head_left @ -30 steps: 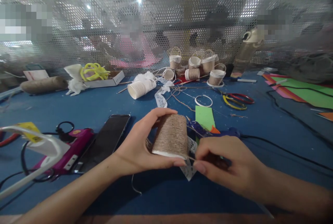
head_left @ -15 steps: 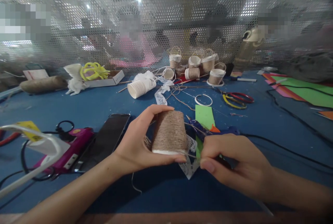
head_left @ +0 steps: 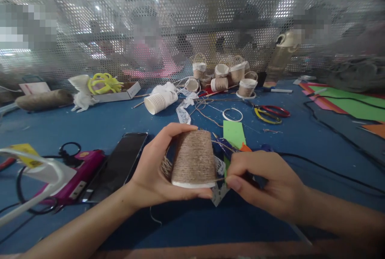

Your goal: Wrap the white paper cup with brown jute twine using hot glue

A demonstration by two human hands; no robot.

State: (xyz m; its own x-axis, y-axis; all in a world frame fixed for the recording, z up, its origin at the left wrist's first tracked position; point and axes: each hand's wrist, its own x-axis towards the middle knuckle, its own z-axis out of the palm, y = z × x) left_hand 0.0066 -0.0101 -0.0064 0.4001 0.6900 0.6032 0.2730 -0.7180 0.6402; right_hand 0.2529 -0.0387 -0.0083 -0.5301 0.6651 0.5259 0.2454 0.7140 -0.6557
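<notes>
A paper cup [head_left: 194, 158] wound with brown twine is upside down in my left hand [head_left: 159, 170]. My fingers lie over its narrow base and my thumb under its white rim. The twine end [head_left: 221, 179] runs taut from the cup near the rim to my right hand [head_left: 264, 183], where thumb and index finger pinch it. Behind the right hand lies a blue glue gun [head_left: 224, 143], partly hidden, beside a green paper strip [head_left: 234, 132]. White lace [head_left: 220, 195] shows below the cup's right side.
A black phone [head_left: 128, 158] and a magenta power strip [head_left: 87, 170] lie at left. Farther back are stacked paper cups [head_left: 155, 104], scissors [head_left: 272, 112], a white ring [head_left: 232, 114] and several twine-wrapped baskets [head_left: 247, 86]. A black cable [head_left: 327, 175] crosses the right side.
The cup has turned a little, and its wound side now faces me more squarely. My left thumb has shifted lower along the rim. My right hand still pinches the twine.
</notes>
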